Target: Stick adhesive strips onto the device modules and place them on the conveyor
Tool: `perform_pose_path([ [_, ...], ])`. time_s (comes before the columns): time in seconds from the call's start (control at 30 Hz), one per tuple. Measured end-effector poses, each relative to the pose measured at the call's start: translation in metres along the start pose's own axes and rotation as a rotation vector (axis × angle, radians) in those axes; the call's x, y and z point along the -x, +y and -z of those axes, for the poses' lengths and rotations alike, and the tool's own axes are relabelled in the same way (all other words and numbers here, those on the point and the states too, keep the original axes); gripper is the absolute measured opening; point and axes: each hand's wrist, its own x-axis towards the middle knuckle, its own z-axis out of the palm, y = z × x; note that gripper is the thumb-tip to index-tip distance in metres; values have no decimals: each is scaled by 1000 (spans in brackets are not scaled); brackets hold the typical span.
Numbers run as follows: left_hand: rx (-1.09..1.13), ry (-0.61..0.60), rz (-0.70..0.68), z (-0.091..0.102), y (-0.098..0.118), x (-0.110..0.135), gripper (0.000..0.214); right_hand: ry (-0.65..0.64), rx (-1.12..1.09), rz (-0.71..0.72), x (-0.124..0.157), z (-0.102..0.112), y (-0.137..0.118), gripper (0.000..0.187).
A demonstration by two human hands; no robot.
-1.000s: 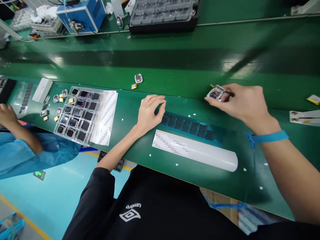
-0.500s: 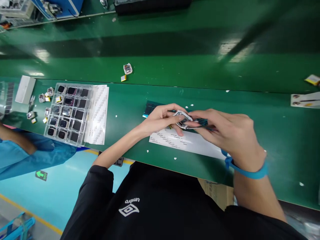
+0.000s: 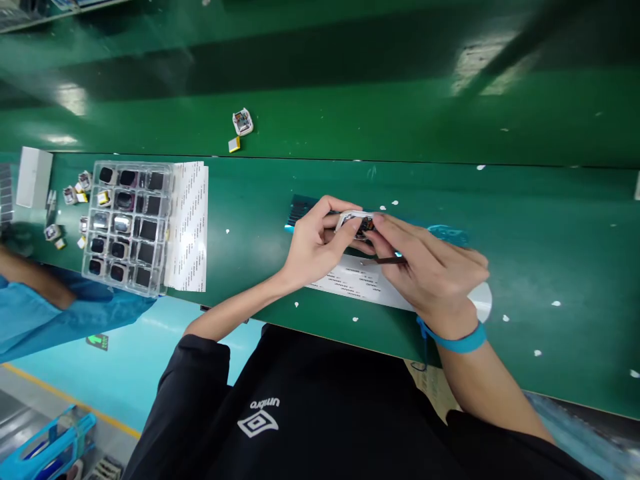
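A white, rounded-square watch case [image 3: 356, 215] with exposed electronics inside is held above the bench. My left hand [image 3: 315, 250] grips it from the left, the thumb lying over its open side. At its right edge are the thumb and fingertips of my right hand [image 3: 430, 273], closed and touching the case. A dark slim tool [image 3: 390, 261], possibly tweezers, sticks out of the right hand's grip; most of it is hidden by the fingers. Beneath both hands lie a printed white adhesive sheet [image 3: 350, 281] and a dark blue strip sheet [image 3: 301, 208].
To the left, a clear compartment tray [image 3: 164, 267] holds square screens, beside white printed sheets [image 3: 193, 227]. Another case [image 3: 243, 122] and a small battery [image 3: 234, 144] lie farther back. A co-worker's blue sleeve [image 3: 100, 307] is at the left edge. White scraps [image 3: 506, 318] dot the bench.
The view has shifted slightly. My right hand has moved in closer to the watch case, its fingertips now at the right edge. The case is tilted differently, and the left hand still holds it.
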Motion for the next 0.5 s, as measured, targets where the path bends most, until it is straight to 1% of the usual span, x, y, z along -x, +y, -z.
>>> perform_pose_path([
  [0.1, -90, 25, -99, 0, -10, 3, 41, -7, 10, 58, 3, 0, 2, 64],
  [0.2, -178, 40, -194, 2, -13, 6, 31, -53, 27, 65, 5, 2, -1, 69],
  [0.27, -184, 39, -238, 3, -13, 6, 25, -81, 25, 52, 5, 3, -4, 72],
  [0.33, -150, 21, -240, 4, -12, 6, 22, -62, 5, 17, 4, 1, -7, 73],
  [0.43, -123, -5, -221, 5, -11, 6, 20, 2, -8, -37, 3, -2, -8, 67],
  [0.5, -141, -16, -230, 5, -11, 6, 19, 3, -8, -44, 3, -3, -7, 62],
])
